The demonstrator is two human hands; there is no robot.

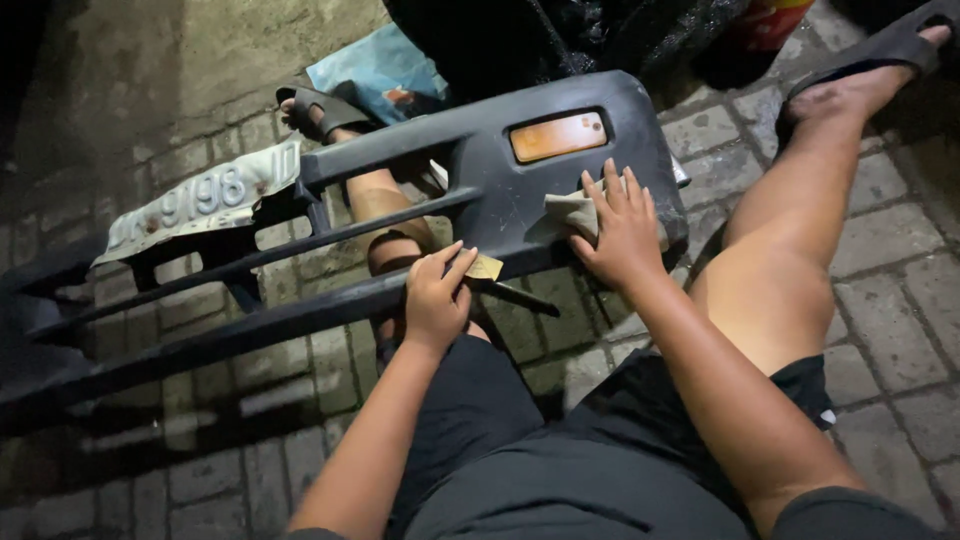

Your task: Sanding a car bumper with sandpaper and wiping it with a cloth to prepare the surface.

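A dark grey car bumper (480,190) lies across my legs, with an orange lamp lens (558,136) near its right end and a bent licence plate (200,200) at its left. My right hand (622,232) lies flat with fingers spread on a small tan sheet, perhaps sandpaper (572,212), pressed against the bumper below the lens. My left hand (436,295) grips the bumper's lower bar, fingers curled over a small yellowish scrap (487,267).
I sit on grey paving bricks (890,290) in black shorts, wearing dark sandals (320,108). A light blue sheet (385,70) and black plastic bags (560,35) lie beyond the bumper. A red-and-yellow container (765,22) stands at the top right.
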